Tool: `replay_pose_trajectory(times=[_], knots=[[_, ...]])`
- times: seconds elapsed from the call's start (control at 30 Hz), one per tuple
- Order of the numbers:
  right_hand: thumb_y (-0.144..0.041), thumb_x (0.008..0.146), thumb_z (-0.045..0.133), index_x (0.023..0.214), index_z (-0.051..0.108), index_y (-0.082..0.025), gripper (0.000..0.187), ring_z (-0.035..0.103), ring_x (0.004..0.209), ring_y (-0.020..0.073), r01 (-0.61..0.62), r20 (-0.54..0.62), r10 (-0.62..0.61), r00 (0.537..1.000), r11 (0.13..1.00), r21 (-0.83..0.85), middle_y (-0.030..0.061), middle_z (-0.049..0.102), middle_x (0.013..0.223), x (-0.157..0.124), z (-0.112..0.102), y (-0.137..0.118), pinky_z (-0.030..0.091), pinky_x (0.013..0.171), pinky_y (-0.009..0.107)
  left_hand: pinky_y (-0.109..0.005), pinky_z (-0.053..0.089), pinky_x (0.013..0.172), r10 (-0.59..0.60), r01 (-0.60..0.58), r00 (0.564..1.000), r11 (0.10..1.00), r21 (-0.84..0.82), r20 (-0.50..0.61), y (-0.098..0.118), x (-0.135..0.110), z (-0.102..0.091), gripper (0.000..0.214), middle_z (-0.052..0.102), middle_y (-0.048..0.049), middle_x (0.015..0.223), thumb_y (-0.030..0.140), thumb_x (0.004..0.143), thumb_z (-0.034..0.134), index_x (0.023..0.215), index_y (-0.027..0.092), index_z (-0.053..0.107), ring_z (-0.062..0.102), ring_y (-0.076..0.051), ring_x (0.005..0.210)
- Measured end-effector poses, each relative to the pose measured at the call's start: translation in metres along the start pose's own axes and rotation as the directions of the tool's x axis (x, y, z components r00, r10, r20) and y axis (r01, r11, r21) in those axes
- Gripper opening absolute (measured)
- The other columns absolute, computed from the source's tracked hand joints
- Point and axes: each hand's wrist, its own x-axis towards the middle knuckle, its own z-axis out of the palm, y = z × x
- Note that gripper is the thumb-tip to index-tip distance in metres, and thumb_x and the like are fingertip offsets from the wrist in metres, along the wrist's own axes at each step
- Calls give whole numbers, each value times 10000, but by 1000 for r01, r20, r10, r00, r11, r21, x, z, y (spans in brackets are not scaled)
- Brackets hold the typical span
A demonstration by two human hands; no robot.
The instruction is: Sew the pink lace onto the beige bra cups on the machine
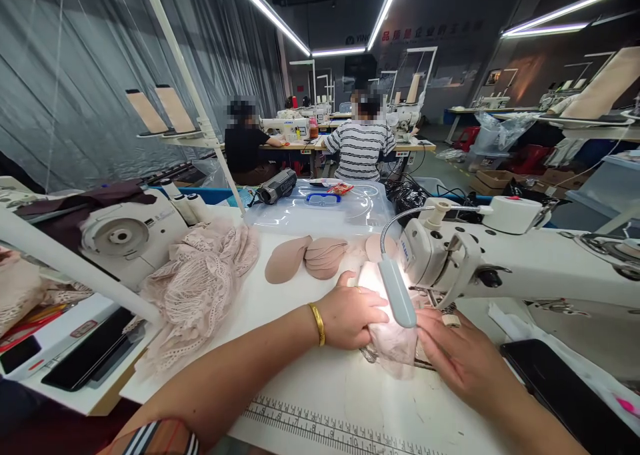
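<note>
My left hand (350,315), with a gold bangle on the wrist, rests curled on a pale pink lace piece (393,345) under the sewing machine's (505,258) needle area, its fingers closed over the fabric. My right hand (457,358) lies on the same piece from the right, fingers pressed down on its edge. A grey gooseneck lamp head (397,293) hangs just above both hands and lights the fabric. Tan bra cups (307,257) lie on the white table (310,388) just beyond my left hand.
A heap of pink lace (197,288) lies at left beside another white machine (127,238). Black phones rest at far left (85,358) and at right (565,388). A clear plastic bin (325,208) stands behind. Two people sit at machines farther back.
</note>
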Motion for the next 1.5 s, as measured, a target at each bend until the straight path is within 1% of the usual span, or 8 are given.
replay_pose_trajectory(times=[0.1, 0.2, 0.4, 0.63, 0.77, 0.97, 1.2, 1.5], knots=[[-354, 1033, 542, 1290, 575, -250, 279, 643, 1140, 259, 43, 134, -50, 990, 998, 53, 80, 714, 1211, 4, 3, -10, 498, 925, 399, -493, 317, 874, -143, 137, 989, 978, 156, 30, 15, 1, -3, 253, 675, -120, 1073, 353, 871, 586, 1044, 187, 668, 584, -301, 943], [-298, 1043, 484, 1168, 628, -249, 197, 647, 966, 235, -26, 182, 25, 983, 1000, 1, 74, 710, 1060, 3, 12, -10, 491, 736, 327, -468, 346, 842, -232, 205, 967, 955, 214, 107, 32, 4, -6, 408, 651, -151, 1002, 499, 914, 548, 1025, 125, 667, 566, -296, 893], [-118, 994, 344, 1011, 670, -255, 353, 612, 847, 224, -94, 165, 114, 980, 987, -128, 51, 686, 936, -4, 14, 8, 484, 764, 336, -424, 351, 838, -163, 145, 965, 984, 101, 205, 32, -9, -22, 629, 628, -139, 1101, 705, 777, 711, 1137, 193, 638, 561, -308, 957], [-258, 1026, 405, 988, 751, -316, 353, 657, 933, 257, -175, 283, 170, 944, 985, -7, 60, 722, 941, 1, -22, 19, 564, 785, 355, -368, 299, 788, -12, 47, 948, 994, -100, 319, 15, -15, -36, 464, 662, -80, 1141, 502, 772, 792, 1075, 194, 622, 573, -300, 1043], [-358, 1031, 440, 938, 759, -341, 332, 671, 909, 243, -259, 375, 201, 905, 960, 111, 36, 734, 959, -2, -36, 23, 578, 750, 348, -377, 246, 772, -1, 15, 977, 998, -65, 215, 12, -10, -24, 318, 652, -64, 1246, 299, 855, 690, 1165, 258, 635, 558, -298, 1090], [-469, 1039, 494, 1045, 787, -340, 320, 680, 1096, 251, -309, 318, 200, 927, 887, 344, 26, 763, 1160, 3, -29, 15, 567, 936, 368, -408, 222, 827, 73, -60, 990, 992, -107, 123, 6, -2, -10, 210, 715, -13, 1097, 56, 729, 629, 889, 193, 622, 593, -229, 1004], [-352, 1047, 448, 1307, 686, -374, 353, 664, 1213, 289, -204, 310, 193, 931, 979, 1, 14, 685, 1391, -3, 10, 15, 518, 1052, 548, -426, 244, 866, 79, -72, 994, 994, -77, 82, -3, 5, -11, 308, 734, -11, 1090, 23, 719, 583, 928, 228, 677, 618, -241, 982], [-365, 1053, 442, 1361, 652, -345, 373, 627, 1251, 300, -217, 283, 215, 935, 976, -26, 42, 664, 1414, -3, 10, 15, 549, 1017, 532, -456, 267, 904, 77, -75, 996, 996, -50, 33, -11, 10, -8, 169, 745, -8, 984, 59, 703, 618, 790, 197, 665, 616, -225, 909]])
